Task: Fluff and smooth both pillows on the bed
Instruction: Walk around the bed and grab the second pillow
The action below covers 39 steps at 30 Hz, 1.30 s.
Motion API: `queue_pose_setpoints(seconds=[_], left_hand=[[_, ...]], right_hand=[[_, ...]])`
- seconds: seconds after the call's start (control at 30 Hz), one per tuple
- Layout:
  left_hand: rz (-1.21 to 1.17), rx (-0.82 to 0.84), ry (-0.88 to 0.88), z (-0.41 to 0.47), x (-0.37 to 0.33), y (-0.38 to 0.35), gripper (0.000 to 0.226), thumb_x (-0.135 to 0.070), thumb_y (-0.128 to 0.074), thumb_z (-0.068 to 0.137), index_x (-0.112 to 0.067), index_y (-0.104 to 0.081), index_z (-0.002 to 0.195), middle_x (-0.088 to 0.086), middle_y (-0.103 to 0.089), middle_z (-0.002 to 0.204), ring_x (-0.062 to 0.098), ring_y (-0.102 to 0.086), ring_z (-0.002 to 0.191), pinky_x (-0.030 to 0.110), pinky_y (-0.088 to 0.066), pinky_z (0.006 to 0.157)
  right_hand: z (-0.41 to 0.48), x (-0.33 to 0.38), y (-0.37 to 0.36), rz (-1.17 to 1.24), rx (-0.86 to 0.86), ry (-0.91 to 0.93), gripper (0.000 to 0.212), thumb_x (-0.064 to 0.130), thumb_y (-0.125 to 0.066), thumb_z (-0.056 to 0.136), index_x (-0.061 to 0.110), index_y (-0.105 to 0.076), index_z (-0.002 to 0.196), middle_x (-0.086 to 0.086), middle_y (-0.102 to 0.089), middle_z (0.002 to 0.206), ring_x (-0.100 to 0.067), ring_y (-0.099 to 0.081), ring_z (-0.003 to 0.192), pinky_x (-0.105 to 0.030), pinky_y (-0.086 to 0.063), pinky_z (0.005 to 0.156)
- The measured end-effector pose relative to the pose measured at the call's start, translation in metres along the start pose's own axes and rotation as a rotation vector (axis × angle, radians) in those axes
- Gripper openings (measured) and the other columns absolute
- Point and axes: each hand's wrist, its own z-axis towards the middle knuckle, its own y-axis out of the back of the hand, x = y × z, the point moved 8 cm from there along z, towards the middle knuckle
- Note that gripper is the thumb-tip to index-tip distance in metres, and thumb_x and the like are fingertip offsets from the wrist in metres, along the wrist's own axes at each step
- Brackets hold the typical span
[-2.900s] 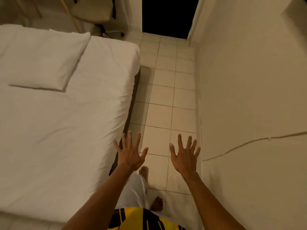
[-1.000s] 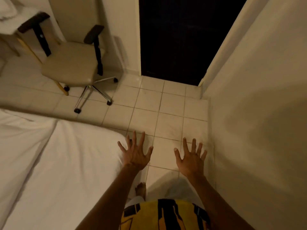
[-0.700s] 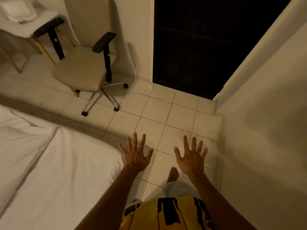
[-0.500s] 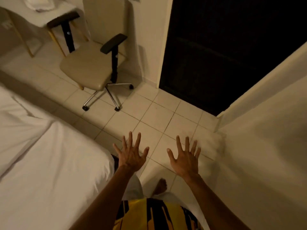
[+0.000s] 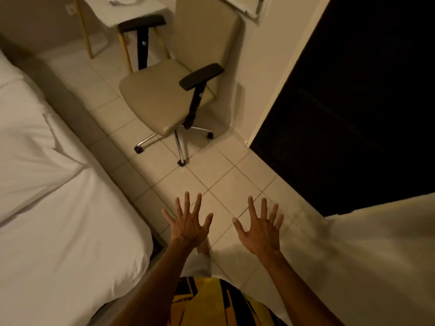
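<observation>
The left hand (image 5: 188,225) and the right hand (image 5: 260,231) are both held out in front of the body, backs up, fingers spread wide and holding nothing. They hang over the tiled floor (image 5: 211,180) in the narrow aisle between the bed (image 5: 58,243) on the left and a pale wall (image 5: 376,255) on the right. The left hand is just beside the bed's near corner but apart from the sheet; the right is apart from the wall. Held out bare like this, they look ready for work rather than engaged in it, probably because nothing to be handled lies within reach of where the person stands.

The task's things sit to the far left. One white pillow (image 5: 26,147) lies on the bed with its corner pointing toward the aisle, well apart from both hands. A second pale shape at the far left edge may be the other pillow, but too little of it shows to say so.

Beyond the hands, a beige office chair (image 5: 160,100) with black armrests stands on the tiles beside a small white table (image 5: 131,10), and a dark doorway (image 5: 353,102) opens at the far right. The chair leaves the strip along the bed's side free, so I judge the route to the pillow passes between it and the mattress. Neither pillow appears touched yet.
</observation>
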Motion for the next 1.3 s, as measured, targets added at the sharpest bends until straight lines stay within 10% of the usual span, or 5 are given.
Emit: queue_pose_setpoints(seconds=[1.3], left_hand=[[-0.575,-0.161,0.943,0.246,0.333,0.228,0.077,-0.074,-0.009,0.091,-0.039,0.016,0.155,0.007,0.022,0.164,0.037,0.016,0.15,0.07,0.009,0.114]], right_hand=[[0.41,0.591,0.101,-0.324,0.199,0.913,0.09,0.08,-0.028,0.086,0.036,0.003,0.158,-0.014,0.008,0.167,-0.042,0.016,0.15,-0.06,0.003,0.12]])
